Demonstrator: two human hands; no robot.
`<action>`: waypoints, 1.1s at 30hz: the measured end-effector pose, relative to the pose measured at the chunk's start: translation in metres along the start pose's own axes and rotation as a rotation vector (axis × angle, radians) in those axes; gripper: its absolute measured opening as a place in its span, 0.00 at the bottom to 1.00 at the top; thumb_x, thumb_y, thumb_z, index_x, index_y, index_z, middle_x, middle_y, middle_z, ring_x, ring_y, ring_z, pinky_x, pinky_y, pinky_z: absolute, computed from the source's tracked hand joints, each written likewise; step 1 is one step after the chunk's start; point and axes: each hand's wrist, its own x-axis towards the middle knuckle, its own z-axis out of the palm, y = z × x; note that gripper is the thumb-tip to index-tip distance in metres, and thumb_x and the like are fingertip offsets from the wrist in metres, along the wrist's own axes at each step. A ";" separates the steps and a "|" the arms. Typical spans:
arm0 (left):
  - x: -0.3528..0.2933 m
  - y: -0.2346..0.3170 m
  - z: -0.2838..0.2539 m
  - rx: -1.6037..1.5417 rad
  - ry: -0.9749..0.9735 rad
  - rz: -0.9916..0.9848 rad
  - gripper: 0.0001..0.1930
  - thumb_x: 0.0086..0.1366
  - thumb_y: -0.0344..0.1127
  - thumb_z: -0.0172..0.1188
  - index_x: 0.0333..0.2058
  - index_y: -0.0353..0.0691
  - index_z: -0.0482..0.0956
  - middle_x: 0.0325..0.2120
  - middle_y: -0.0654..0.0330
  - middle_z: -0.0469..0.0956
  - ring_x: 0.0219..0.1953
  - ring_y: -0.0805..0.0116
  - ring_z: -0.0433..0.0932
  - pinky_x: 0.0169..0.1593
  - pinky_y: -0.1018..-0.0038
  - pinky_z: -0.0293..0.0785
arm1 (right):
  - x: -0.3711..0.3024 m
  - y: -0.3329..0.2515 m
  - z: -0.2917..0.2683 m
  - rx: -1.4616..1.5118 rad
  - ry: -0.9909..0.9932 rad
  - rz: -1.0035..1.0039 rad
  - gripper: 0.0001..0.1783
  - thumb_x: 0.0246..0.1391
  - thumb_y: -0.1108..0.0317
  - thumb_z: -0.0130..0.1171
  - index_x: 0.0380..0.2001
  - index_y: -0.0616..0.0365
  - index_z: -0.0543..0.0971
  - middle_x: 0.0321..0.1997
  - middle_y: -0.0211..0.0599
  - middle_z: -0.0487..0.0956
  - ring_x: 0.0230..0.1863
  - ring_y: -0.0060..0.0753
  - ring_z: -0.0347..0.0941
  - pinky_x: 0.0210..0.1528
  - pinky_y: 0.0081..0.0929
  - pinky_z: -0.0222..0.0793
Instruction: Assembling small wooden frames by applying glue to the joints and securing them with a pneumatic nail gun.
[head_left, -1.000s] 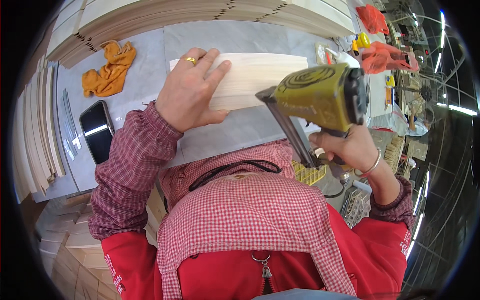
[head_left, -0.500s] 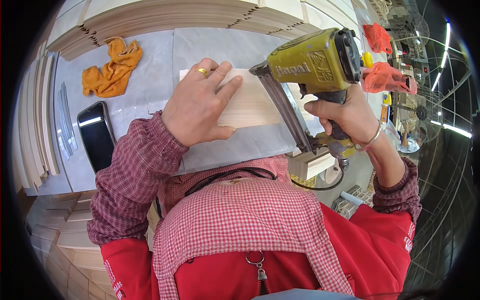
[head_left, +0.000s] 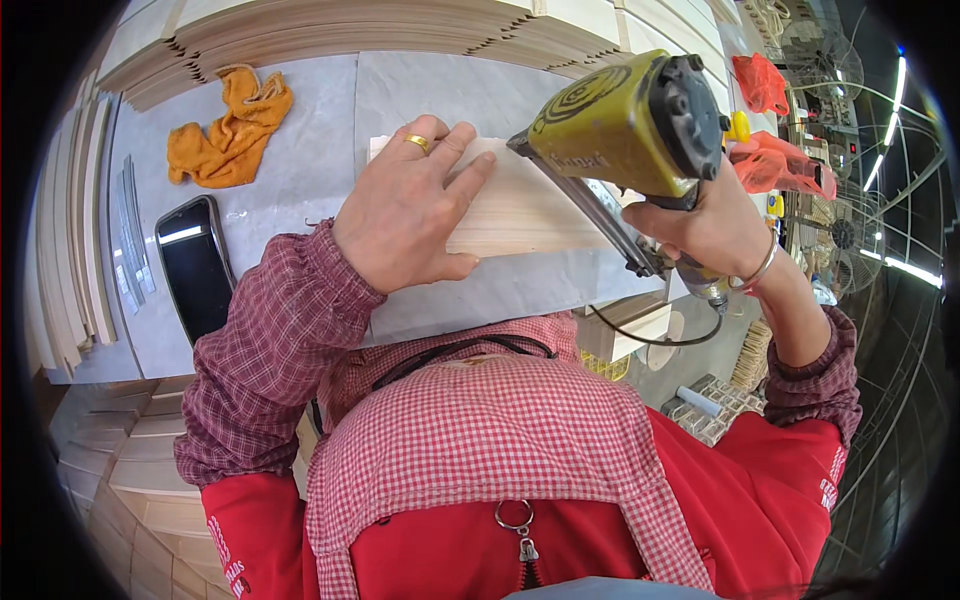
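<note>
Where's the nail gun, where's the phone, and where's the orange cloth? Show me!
Nail gun [head_left: 612, 125]: head view, on the side of its yellow-green body.
Phone [head_left: 195, 272]: head view, on its dark screen.
Orange cloth [head_left: 230, 138]: head view, on its crumpled middle.

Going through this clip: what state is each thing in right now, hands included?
Board: flat, partly covered
Left hand: spread on the board
Right hand: gripping the nail gun
Nail gun: tilted, contact with board unclear
Cloth: crumpled
Phone: screen dark, reflecting light
Planks: stacked
</note>
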 end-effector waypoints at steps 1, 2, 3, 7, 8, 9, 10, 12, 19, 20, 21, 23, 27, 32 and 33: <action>-0.001 0.000 0.000 -0.001 0.001 -0.004 0.40 0.34 0.44 0.72 0.51 0.40 0.72 0.53 0.52 0.65 0.50 0.55 0.64 0.53 0.66 0.65 | 0.002 -0.004 -0.001 -0.009 -0.023 0.041 0.17 0.36 0.72 0.61 0.34 0.65 0.74 0.20 0.34 0.74 0.15 0.24 0.64 0.19 0.23 0.61; -0.004 -0.001 0.000 -0.001 0.005 -0.010 0.40 0.34 0.44 0.72 0.51 0.40 0.72 0.53 0.52 0.65 0.50 0.55 0.64 0.54 0.65 0.65 | 0.003 -0.007 -0.001 -0.020 -0.047 0.080 0.18 0.36 0.72 0.61 0.35 0.65 0.74 0.21 0.34 0.74 0.15 0.24 0.65 0.20 0.24 0.61; -0.004 0.000 -0.001 0.003 -0.015 -0.023 0.40 0.34 0.44 0.72 0.50 0.39 0.72 0.54 0.51 0.64 0.53 0.54 0.63 0.56 0.64 0.64 | 0.004 -0.004 0.000 -0.019 -0.051 0.127 0.18 0.36 0.73 0.61 0.36 0.65 0.74 0.21 0.34 0.74 0.14 0.23 0.64 0.19 0.23 0.61; -0.020 0.016 0.019 0.064 0.224 -0.032 0.33 0.42 0.40 0.68 0.48 0.34 0.72 0.56 0.47 0.64 0.59 0.51 0.61 0.62 0.60 0.60 | -0.001 -0.014 0.006 0.116 -0.059 0.361 0.17 0.39 0.75 0.61 0.36 0.64 0.73 0.19 0.32 0.72 0.12 0.21 0.63 0.15 0.19 0.58; -0.025 0.025 0.024 0.124 0.234 -0.032 0.27 0.46 0.36 0.65 0.47 0.31 0.72 0.55 0.46 0.66 0.59 0.51 0.63 0.62 0.60 0.60 | 0.002 -0.018 0.005 0.096 -0.074 0.343 0.17 0.39 0.75 0.61 0.36 0.64 0.73 0.19 0.32 0.72 0.12 0.21 0.63 0.15 0.19 0.58; -0.030 0.035 0.027 0.185 0.243 -0.032 0.22 0.50 0.31 0.61 0.45 0.29 0.73 0.54 0.45 0.68 0.59 0.52 0.65 0.63 0.60 0.60 | 0.004 -0.022 0.005 0.094 -0.058 0.319 0.16 0.39 0.75 0.61 0.36 0.64 0.73 0.19 0.31 0.72 0.12 0.21 0.63 0.15 0.18 0.58; -0.035 0.043 0.029 0.187 0.254 -0.056 0.22 0.50 0.31 0.61 0.45 0.29 0.73 0.54 0.45 0.68 0.59 0.52 0.65 0.63 0.60 0.60 | 0.003 -0.026 0.006 0.095 -0.043 0.299 0.16 0.39 0.76 0.61 0.35 0.63 0.73 0.18 0.31 0.72 0.12 0.20 0.63 0.14 0.18 0.57; -0.042 0.056 0.032 0.074 0.442 -0.086 0.16 0.54 0.25 0.54 0.43 0.26 0.73 0.50 0.46 0.73 0.54 0.54 0.71 0.61 0.63 0.64 | 0.002 -0.034 0.008 0.104 -0.006 0.263 0.15 0.40 0.77 0.61 0.34 0.63 0.73 0.18 0.30 0.72 0.12 0.19 0.63 0.14 0.16 0.56; -0.059 0.067 0.051 0.085 0.520 -0.053 0.15 0.55 0.27 0.53 0.42 0.26 0.74 0.48 0.46 0.74 0.53 0.56 0.72 0.60 0.65 0.66 | 0.015 -0.067 0.026 -0.045 -0.038 0.151 0.14 0.40 0.76 0.62 0.33 0.62 0.73 0.19 0.31 0.72 0.12 0.20 0.63 0.14 0.17 0.57; -0.060 0.068 0.051 0.091 0.518 -0.042 0.15 0.55 0.27 0.53 0.42 0.26 0.74 0.48 0.46 0.74 0.53 0.56 0.72 0.60 0.64 0.65 | 0.016 -0.071 0.029 -0.048 -0.046 0.135 0.14 0.40 0.76 0.62 0.34 0.63 0.74 0.19 0.32 0.72 0.12 0.20 0.63 0.15 0.17 0.58; -0.061 0.069 0.050 0.096 0.516 -0.031 0.15 0.55 0.27 0.53 0.42 0.26 0.74 0.48 0.46 0.74 0.53 0.56 0.72 0.60 0.64 0.65 | 0.016 -0.074 0.031 -0.051 -0.055 0.121 0.14 0.40 0.76 0.63 0.34 0.63 0.74 0.20 0.32 0.73 0.13 0.21 0.64 0.16 0.17 0.59; -0.061 0.070 0.049 0.103 0.519 -0.022 0.15 0.55 0.27 0.52 0.42 0.26 0.74 0.48 0.46 0.74 0.53 0.56 0.72 0.60 0.64 0.65 | 0.015 -0.076 0.033 -0.058 -0.063 0.103 0.15 0.39 0.75 0.63 0.34 0.63 0.74 0.21 0.33 0.73 0.14 0.21 0.65 0.17 0.17 0.59; -0.061 0.070 0.048 0.123 0.522 -0.018 0.15 0.55 0.28 0.52 0.42 0.26 0.74 0.48 0.46 0.74 0.53 0.56 0.72 0.61 0.64 0.65 | 0.014 -0.073 0.035 -0.134 -0.117 -0.008 0.18 0.38 0.75 0.63 0.38 0.64 0.75 0.25 0.35 0.77 0.22 0.26 0.71 0.25 0.20 0.66; -0.058 0.066 0.048 0.087 0.511 0.001 0.17 0.54 0.28 0.50 0.41 0.24 0.73 0.48 0.41 0.72 0.53 0.52 0.71 0.63 0.61 0.60 | 0.012 -0.072 0.032 -0.138 -0.094 -0.042 0.22 0.36 0.75 0.64 0.40 0.64 0.75 0.33 0.36 0.79 0.32 0.30 0.73 0.35 0.23 0.69; -0.058 0.065 0.049 0.086 0.510 0.001 0.17 0.54 0.28 0.50 0.41 0.24 0.73 0.48 0.41 0.72 0.53 0.52 0.71 0.63 0.61 0.60 | 0.012 -0.073 0.032 -0.138 -0.095 -0.041 0.22 0.36 0.75 0.64 0.40 0.64 0.75 0.33 0.36 0.79 0.32 0.30 0.73 0.35 0.23 0.69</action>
